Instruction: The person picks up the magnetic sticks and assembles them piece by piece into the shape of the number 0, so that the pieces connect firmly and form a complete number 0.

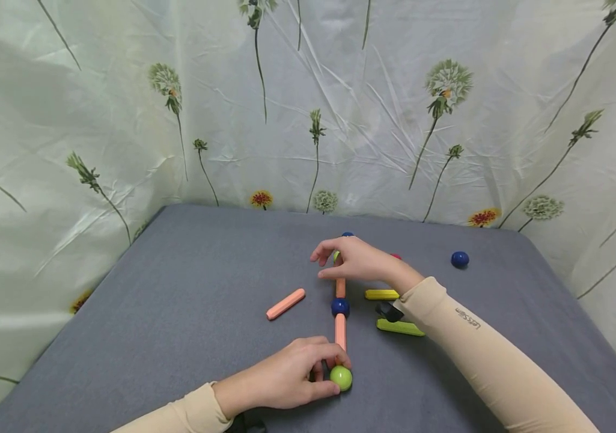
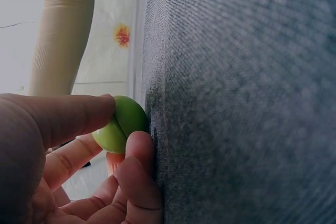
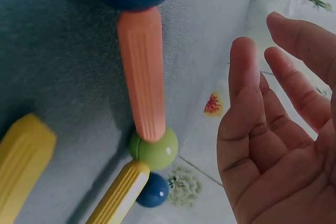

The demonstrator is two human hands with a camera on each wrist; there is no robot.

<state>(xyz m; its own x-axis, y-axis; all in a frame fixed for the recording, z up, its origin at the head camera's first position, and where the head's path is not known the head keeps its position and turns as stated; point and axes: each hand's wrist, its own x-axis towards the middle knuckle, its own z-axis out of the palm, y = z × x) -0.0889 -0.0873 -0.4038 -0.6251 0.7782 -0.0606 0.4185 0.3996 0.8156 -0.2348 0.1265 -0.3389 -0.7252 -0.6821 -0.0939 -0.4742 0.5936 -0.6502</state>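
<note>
My left hand (image 1: 297, 373) pinches a light green ball (image 1: 341, 378) between thumb and fingers, down at the table. The ball sits at the near end of a line of sticks and balls: a salmon stick (image 1: 341, 331), a dark blue ball (image 1: 340, 307), another salmon stick (image 3: 143, 74) and a second green ball (image 3: 157, 148). My right hand (image 1: 359, 260) hovers over the far part of this line, fingers spread and holding nothing. In the right wrist view, a yellow stick (image 3: 119, 195) meets the second green ball, and a blue ball (image 3: 153, 190) shows just beyond.
A loose salmon stick (image 1: 286, 304) lies left of the line. To the right, under my right forearm, are a yellow stick (image 1: 381, 294) and a green stick (image 1: 400, 327). Another blue ball (image 1: 460, 260) sits far right. Flowered cloth (image 1: 286, 150) hangs behind the grey table (image 1: 189, 288).
</note>
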